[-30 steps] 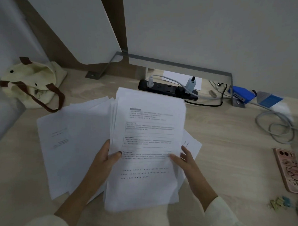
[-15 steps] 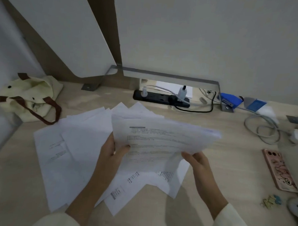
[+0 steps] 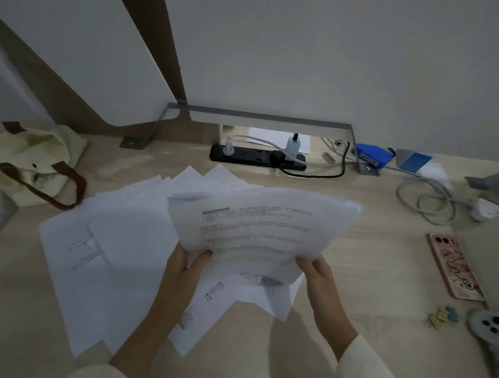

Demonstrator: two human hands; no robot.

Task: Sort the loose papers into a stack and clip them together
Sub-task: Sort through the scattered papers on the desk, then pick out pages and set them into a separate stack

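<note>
Here, both hands hold a bundle of white printed sheets raised off the pale wood-grain table. Its far edge is tipped away and its text-covered top page faces upward. The left hand has its grip clenched on the bundle's near left corner, with the thumb on the top page and the fingers underneath. The right hand grasps the near right corner; how its fingers lie under the paper is hidden.

Beneath the bundle and spreading out to the left, loose white sheets lie fanned and overlapping on the table, some showing short printed lines. A small heap of pastel binder clips sits near the table's right side, well apart from the papers. Beyond it, a phone in a pink cartoon case lies back-up.

A black power strip with plugs in it rests along the back edge, a grey coiled cable lies to its right, and a cream tote bag with brown handles slumps at the far left.
</note>
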